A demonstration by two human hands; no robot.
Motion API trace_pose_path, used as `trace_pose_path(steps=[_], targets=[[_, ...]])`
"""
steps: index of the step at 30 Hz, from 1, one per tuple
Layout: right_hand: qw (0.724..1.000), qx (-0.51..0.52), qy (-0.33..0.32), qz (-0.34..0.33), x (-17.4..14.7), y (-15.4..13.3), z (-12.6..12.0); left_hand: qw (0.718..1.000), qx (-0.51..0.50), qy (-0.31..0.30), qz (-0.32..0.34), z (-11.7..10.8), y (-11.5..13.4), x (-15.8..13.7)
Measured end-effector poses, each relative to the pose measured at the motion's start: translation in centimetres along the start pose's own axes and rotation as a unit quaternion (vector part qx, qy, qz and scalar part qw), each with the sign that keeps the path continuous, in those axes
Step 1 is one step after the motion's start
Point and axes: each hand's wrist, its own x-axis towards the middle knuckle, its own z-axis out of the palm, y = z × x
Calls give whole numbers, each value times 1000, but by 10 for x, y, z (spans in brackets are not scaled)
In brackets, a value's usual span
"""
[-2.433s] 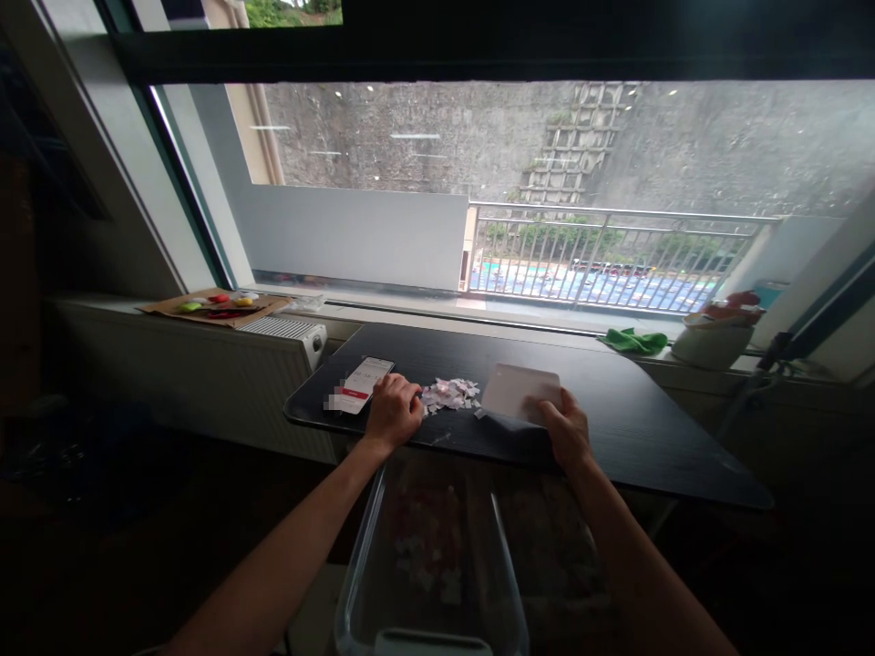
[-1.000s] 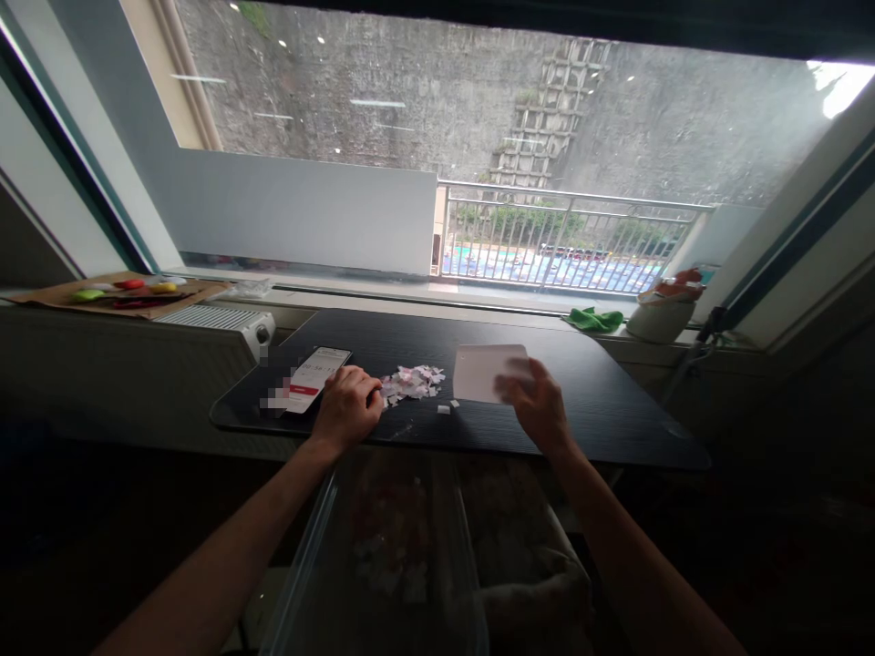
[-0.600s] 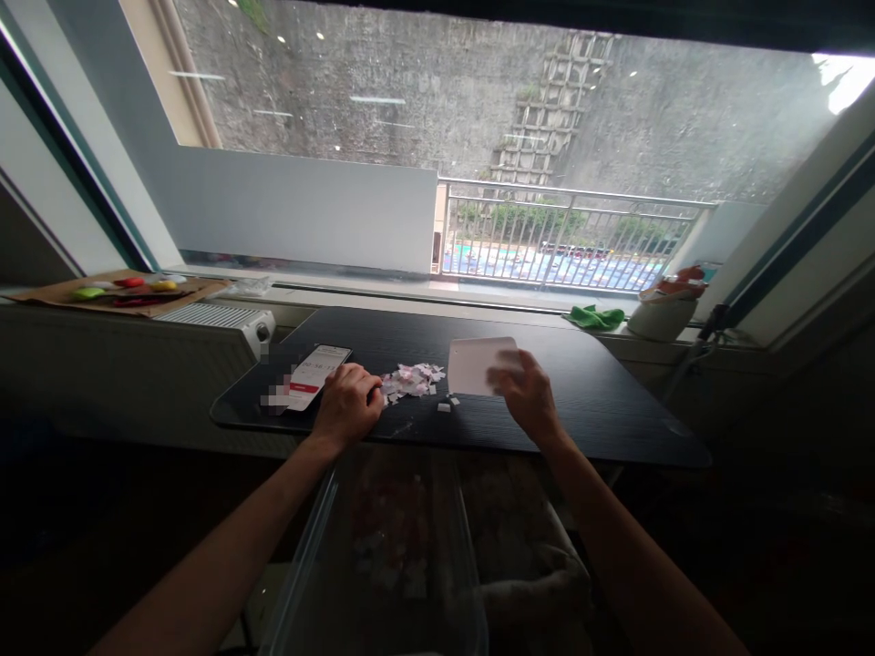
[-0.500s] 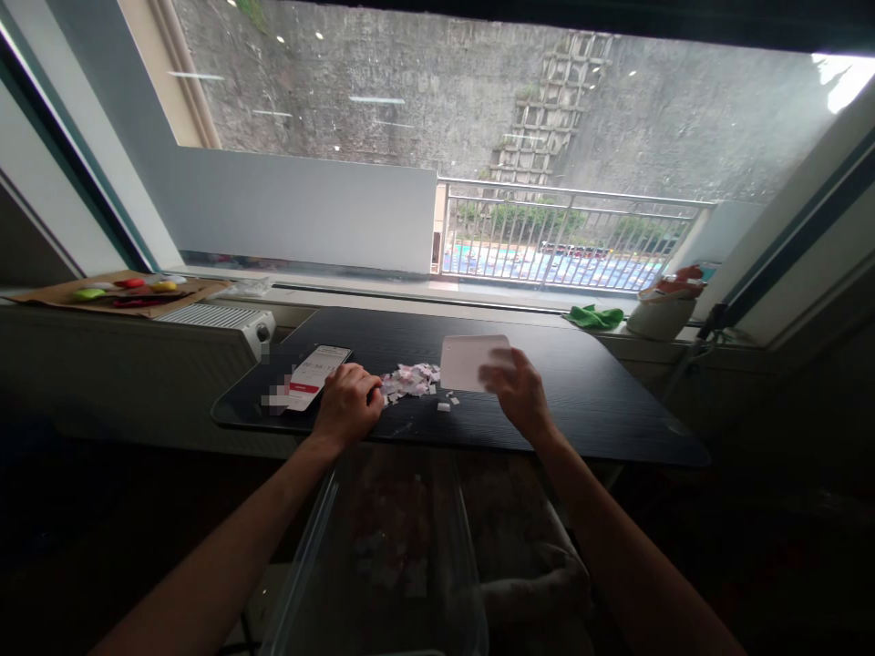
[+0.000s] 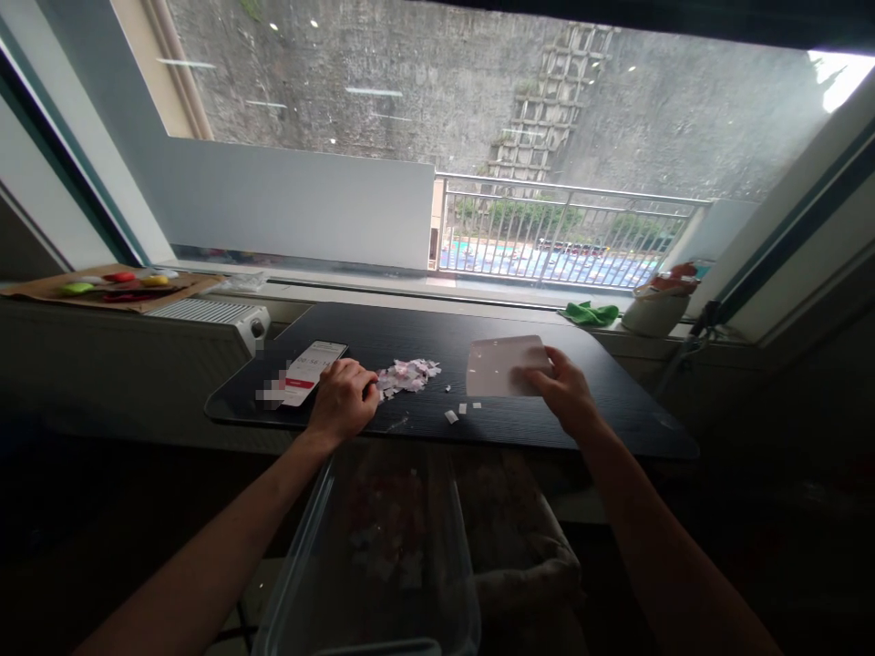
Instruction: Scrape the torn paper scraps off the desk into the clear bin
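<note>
In my right hand [image 5: 567,390] is a pale flat plastic scraper [image 5: 502,366] with rounded corners, gripped at its right edge and tilted above the dark table [image 5: 615,415]. A few tiny bits show on its face. My left hand [image 5: 343,396] rests with curled fingers at the left end of a heap of small white and pinkish paper scraps [image 5: 408,374]; whatever the fingers may hold is hidden. Several loose scraps [image 5: 451,417] lie between the heap and the scraper. A phone [image 5: 311,372] with a timer on its screen lies just left of my left hand.
Below the table's front edge stands a clear plastic bin [image 5: 383,610] with scraps inside. A radiator [image 5: 211,314] adjoins the table on the left. On the sill are a green cloth [image 5: 589,314] and a pale pot [image 5: 654,312], under a large window.
My right hand has moved the scraper to the right, away from the heap. Some loose scraps now lie farther right on the table. My left hand has stayed by the heap.
</note>
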Motion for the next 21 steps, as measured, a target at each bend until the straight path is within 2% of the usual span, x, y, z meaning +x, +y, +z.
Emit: trace_pose_path(steps=[4,7,10,16,21], targets=[[996,79,-16,49,18,17,15,1000,-3,-4,-1,0,-1,0],[992,100,-38,67,24,25,30,1000,2,-4,2,0,-2,0],[988,107,-60,90,22,25,34,1000,11,-1,4,1,-3,0],[981,91,-109,133,12,14,2,1000,12,0,8,2,-4,0],[986,81,-60,135,13,25,-16,1000,12,-7,2,0,-2,0]])
